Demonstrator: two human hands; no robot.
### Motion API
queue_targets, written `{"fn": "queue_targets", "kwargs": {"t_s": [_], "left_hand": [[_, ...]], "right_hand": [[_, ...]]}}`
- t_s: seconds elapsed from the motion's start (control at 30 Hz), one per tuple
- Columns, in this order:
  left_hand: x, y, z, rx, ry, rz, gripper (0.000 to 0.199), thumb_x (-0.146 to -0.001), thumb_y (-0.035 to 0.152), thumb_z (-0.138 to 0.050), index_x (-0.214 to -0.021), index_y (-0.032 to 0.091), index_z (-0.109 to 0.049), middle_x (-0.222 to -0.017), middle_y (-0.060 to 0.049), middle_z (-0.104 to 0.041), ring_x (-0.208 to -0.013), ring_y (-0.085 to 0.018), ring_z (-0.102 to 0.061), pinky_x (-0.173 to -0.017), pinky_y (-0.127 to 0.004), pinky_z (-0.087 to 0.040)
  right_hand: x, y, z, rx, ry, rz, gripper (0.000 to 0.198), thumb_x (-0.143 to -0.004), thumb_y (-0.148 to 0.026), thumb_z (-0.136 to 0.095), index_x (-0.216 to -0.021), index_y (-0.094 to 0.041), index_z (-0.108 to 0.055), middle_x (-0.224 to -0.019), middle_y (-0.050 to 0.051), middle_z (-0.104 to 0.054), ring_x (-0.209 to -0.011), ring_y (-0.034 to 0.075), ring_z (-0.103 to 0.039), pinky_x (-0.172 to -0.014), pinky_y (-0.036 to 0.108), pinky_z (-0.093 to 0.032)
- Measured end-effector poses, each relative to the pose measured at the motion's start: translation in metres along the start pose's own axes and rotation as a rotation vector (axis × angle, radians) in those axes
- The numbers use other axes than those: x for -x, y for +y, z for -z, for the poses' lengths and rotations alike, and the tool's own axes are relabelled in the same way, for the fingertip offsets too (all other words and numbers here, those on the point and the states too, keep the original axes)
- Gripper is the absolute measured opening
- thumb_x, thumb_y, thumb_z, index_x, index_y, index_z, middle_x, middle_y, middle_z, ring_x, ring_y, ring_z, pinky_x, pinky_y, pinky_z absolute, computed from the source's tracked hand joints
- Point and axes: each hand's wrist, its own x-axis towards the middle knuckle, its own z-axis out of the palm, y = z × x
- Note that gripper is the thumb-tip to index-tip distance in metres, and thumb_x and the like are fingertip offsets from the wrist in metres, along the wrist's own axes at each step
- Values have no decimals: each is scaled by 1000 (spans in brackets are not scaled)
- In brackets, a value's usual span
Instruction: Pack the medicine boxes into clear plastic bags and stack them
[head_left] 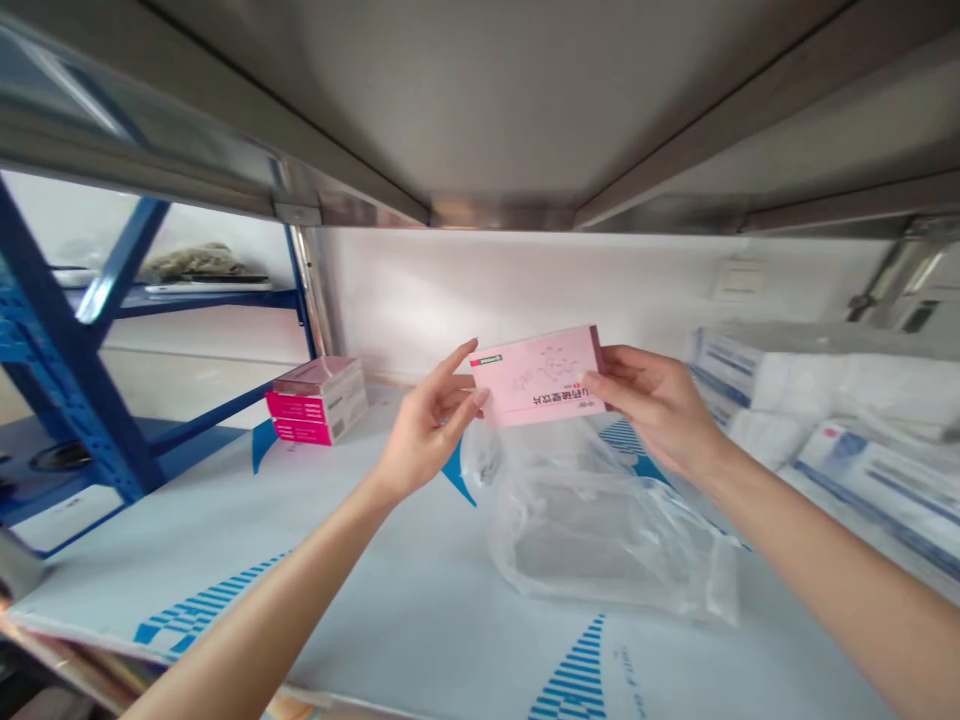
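A flat pink medicine box (536,372) is held up above the shelf, slightly tilted, its printed text upside down to me. My right hand (652,400) grips its right end, thumb on the front and fingers behind. At the left end, my left hand (435,420) has its thumb over the lower corner and its index finger stretched out past the upper edge. Below the box, a clear plastic bag (600,540) lies crumpled on the shelf. A stack of similar pink boxes (316,400) stands to the left of my left hand.
White packages with blue print (885,480) are piled at the right. A metal shelf (510,110) hangs low overhead. Blue rack uprights (67,350) stand at the left. Behind is a white wall with a switch plate (741,279). Blue-printed sheeting (390,620) covers the shelf surface.
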Motion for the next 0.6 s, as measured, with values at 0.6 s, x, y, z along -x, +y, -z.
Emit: {"fn": "queue_targets", "kwargs": {"t_s": [0.6], "left_hand": [[14, -31, -52, 333, -378, 453, 72, -80, 32, -78, -145, 22, -50, -81, -2, -72, -65, -15, -66, -60, -28, -59]], "right_hand": [[58, 72, 76, 101, -257, 34, 28, -90, -47, -67, -79, -24, -79, -107, 7, -67, -100, 20, -65, -88, 37, -53]]}}
